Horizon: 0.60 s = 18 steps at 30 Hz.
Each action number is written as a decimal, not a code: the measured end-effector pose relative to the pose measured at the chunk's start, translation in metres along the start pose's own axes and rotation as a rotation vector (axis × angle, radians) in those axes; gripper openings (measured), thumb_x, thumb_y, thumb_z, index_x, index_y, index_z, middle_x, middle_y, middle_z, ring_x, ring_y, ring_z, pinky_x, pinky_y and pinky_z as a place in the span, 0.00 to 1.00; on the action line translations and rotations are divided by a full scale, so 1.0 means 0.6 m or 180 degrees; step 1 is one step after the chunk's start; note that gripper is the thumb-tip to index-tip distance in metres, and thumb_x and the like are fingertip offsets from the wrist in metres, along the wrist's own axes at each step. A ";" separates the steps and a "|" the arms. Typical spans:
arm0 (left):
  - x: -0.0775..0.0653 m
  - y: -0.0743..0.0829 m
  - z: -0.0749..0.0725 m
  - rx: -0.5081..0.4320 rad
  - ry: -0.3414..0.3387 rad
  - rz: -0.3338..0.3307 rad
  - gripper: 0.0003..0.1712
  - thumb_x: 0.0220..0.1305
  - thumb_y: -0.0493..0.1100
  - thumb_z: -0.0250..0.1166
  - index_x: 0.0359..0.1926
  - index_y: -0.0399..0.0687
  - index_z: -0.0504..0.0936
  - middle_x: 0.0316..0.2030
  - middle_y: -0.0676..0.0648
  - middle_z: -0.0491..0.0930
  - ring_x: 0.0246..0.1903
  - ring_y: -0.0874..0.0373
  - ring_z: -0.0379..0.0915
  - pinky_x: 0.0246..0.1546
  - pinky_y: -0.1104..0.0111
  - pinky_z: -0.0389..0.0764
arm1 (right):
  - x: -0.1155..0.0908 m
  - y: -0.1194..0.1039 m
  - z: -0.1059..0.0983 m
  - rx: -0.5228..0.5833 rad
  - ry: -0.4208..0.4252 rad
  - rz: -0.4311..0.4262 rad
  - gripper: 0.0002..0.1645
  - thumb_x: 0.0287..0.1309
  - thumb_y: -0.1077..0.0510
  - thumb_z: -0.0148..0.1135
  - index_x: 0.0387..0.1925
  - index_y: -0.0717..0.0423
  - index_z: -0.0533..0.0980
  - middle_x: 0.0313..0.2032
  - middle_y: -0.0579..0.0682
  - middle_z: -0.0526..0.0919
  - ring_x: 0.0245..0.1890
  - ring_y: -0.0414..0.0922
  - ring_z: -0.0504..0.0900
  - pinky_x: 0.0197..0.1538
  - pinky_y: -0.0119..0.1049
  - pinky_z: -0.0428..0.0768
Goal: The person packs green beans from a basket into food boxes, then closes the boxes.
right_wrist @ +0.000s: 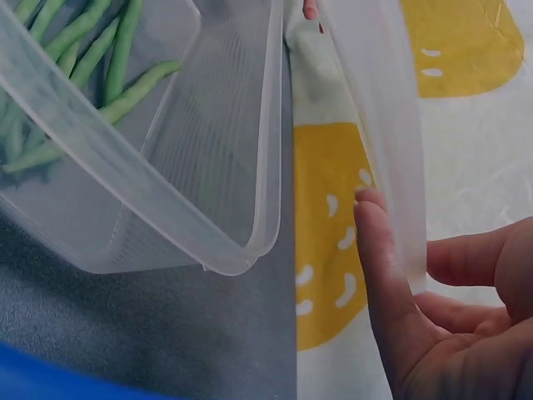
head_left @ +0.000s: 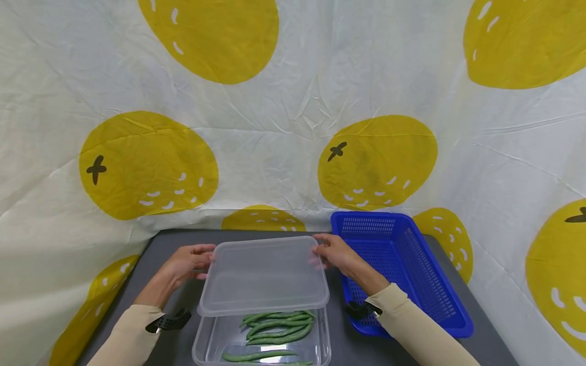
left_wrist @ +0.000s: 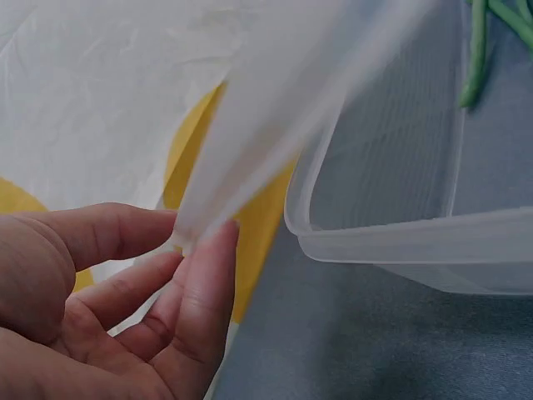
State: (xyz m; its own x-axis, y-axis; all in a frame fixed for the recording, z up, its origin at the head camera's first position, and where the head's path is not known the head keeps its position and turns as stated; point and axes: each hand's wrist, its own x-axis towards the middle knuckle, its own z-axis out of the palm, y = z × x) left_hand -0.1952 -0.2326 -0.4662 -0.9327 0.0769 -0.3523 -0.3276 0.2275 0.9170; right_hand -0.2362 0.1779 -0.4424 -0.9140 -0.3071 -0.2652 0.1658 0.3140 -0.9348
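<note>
Both hands hold a translucent plastic lid (head_left: 265, 277), tilted over the far part of a clear plastic container (head_left: 198, 340). My left hand (head_left: 187, 264) pinches the lid's left edge between thumb and fingertips, seen close in the left wrist view. At the lid's far right corner, my right hand (head_left: 336, 252) grips the edge, with thumb and fingers on opposite faces in the right wrist view. Several green beans (head_left: 279, 325) lie in the container, the far ones bunched and others nearer the front. Part of the container's far end is hidden behind the lid.
A blue perforated plastic basket (head_left: 407, 269) stands to the right of the container, partly behind the right forearm. The dark grey table (head_left: 176, 234) ends at a white cloth (head_left: 270, 168) printed with yellow fruit, which hangs behind and beside it.
</note>
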 end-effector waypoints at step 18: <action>-0.034 -0.045 0.016 0.0162 -0.0205 0.0019 0.26 0.69 0.41 0.64 0.64 0.34 0.75 0.43 0.43 0.85 0.41 0.50 0.81 0.34 0.51 0.85 | -0.027 0.007 0.015 -0.1797 -0.0185 -0.0334 0.08 0.62 0.70 0.60 0.41 0.65 0.82 0.31 0.53 0.83 0.28 0.42 0.79 0.33 0.38 0.82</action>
State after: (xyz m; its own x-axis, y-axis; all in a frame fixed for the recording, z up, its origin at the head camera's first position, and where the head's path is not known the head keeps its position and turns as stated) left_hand -0.1658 -0.2312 -0.4854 -0.9224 0.1404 -0.3598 -0.3125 0.2758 0.9090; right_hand -0.2175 0.1761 -0.4443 -0.8904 -0.4063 -0.2054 -0.1626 0.7052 -0.6901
